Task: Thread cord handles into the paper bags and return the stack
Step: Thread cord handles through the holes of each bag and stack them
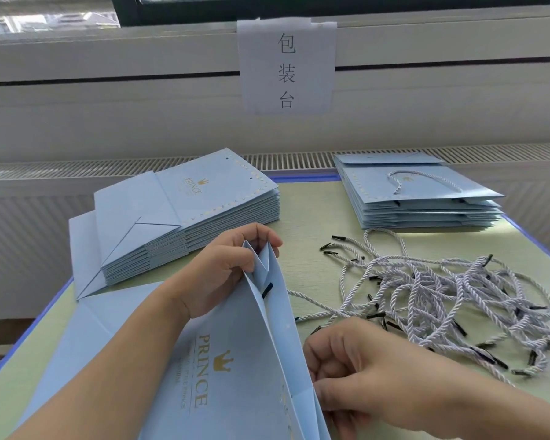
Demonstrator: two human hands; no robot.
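A light blue paper bag [235, 369] with gold PRINCE lettering lies in front of me, its top edge lifted. My left hand [226, 268] pinches the folded gusset at the bag's top corner. A black cord tip [266, 289] pokes through a hole just below it. My right hand [356, 373] is curled at the bag's right edge; I cannot see what its fingers hold. A tangle of white twisted cords [451, 296] with black tips lies to the right. A stack of bags without handles [185, 214] sits at the back left, and a stack with cord handles [419, 195] at the back right.
The work lies on a pale green table [311, 217] with a blue rim. Behind it run a radiator grille [299, 160] and a white wall panel bearing a paper sign [286, 65]. The table's right edge passes close to the cord pile.
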